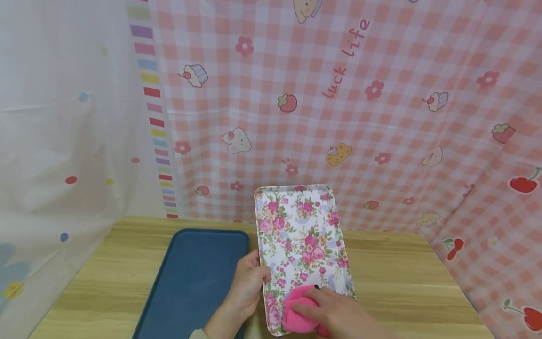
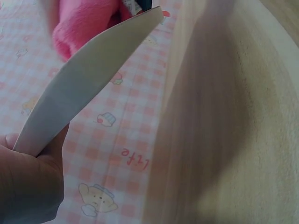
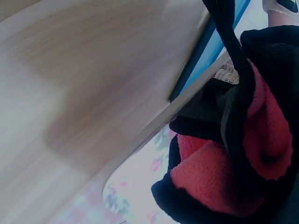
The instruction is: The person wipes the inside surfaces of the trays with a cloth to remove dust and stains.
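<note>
A rectangular tray (image 1: 315, 221) with a pink rose pattern on white is held tilted up above the table. My left hand (image 1: 247, 285) grips its left long edge, thumb over the front. Seen from the left wrist, the tray (image 2: 88, 81) shows its plain pale side, with my left hand (image 2: 32, 186) at its lower end. My right hand (image 1: 330, 310) holds a bunched pink cloth (image 1: 298, 313) against the tray's near end. In the right wrist view the fluffy cloth (image 3: 215, 175) has black edging and a small white label (image 3: 227, 74); the fingers are hidden there.
A dark blue tray (image 1: 199, 278) lies flat on the wooden table (image 1: 398, 278), left of the floral tray. Behind the table hangs a pink checked curtain (image 1: 262, 155) with cartoon prints. A white dotted curtain (image 1: 63, 132) borders the left side.
</note>
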Demonstrator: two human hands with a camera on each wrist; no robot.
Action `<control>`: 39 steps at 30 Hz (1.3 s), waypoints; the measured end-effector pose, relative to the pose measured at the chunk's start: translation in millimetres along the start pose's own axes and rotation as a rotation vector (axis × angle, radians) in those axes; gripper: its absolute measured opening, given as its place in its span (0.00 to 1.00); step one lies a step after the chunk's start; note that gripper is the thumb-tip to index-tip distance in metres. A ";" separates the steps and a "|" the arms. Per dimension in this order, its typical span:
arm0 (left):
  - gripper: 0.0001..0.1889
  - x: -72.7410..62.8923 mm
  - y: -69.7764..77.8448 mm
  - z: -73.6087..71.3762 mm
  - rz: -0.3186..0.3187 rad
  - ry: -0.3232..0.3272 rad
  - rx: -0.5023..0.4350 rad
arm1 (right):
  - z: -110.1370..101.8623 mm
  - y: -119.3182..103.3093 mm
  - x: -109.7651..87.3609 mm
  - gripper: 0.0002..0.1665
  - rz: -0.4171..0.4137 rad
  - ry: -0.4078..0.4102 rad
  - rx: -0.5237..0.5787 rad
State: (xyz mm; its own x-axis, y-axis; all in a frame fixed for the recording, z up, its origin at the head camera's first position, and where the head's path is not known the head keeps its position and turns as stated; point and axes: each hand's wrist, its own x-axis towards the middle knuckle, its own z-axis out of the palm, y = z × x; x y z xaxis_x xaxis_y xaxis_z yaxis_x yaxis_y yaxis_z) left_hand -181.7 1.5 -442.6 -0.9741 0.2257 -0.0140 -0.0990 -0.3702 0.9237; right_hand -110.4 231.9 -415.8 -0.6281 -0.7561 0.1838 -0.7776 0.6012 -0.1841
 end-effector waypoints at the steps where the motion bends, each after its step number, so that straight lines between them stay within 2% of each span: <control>1: 0.37 0.1 -0.1 -0.1 0.004 0.002 0.001 | 0.6 -1.2 2.0 0.33 -0.004 -0.001 0.010; 4: 0.37 0.2 -0.1 0.0 0.007 0.006 -0.003 | 2.9 -4.8 7.6 0.29 -0.018 0.000 0.014; 10: 0.36 0.2 0.1 1.1 0.008 0.007 -0.019 | 8.8 -11.6 16.7 0.28 -0.082 0.062 -0.052; 16: 0.37 -0.3 0.5 1.4 -0.005 -0.006 -0.027 | 9.8 -14.6 22.0 0.27 -0.110 0.027 -0.061; 19: 0.38 0.0 0.7 0.9 -0.010 -0.016 -0.029 | 8.5 -14.9 24.4 0.27 -0.124 0.044 -0.092; 23: 0.39 0.4 0.7 0.2 -0.015 -0.024 -0.028 | 5.1 -15.4 28.3 0.28 -0.120 0.076 -0.085; 26: 0.39 0.3 0.3 -0.1 -0.018 -0.028 -0.021 | 2.0 -14.6 30.7 0.33 -0.099 0.095 -0.064; 28: 0.38 -0.1 -0.1 0.0 -0.022 -0.031 -0.014 | 0.0 -13.3 31.8 0.38 -0.094 0.124 -0.093; 32: 0.40 -0.4 -1.6 0.3 -0.026 -0.045 -0.005 | -4.5 -10.3 33.3 0.38 -0.100 0.169 -0.165; 39: 0.41 -0.4 -1.4 0.6 -0.026 -0.053 -0.002 | -11.4 -5.5 35.7 0.39 -0.058 0.154 -0.179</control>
State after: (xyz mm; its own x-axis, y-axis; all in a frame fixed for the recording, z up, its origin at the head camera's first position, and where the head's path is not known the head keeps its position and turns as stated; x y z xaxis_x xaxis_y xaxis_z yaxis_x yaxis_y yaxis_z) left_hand -181.0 2.5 -443.7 -0.9592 0.2823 -0.0179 -0.1248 -0.3657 0.9223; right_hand -128.9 204.5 -397.1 -0.5682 -0.7508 0.3368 -0.7968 0.6043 0.0031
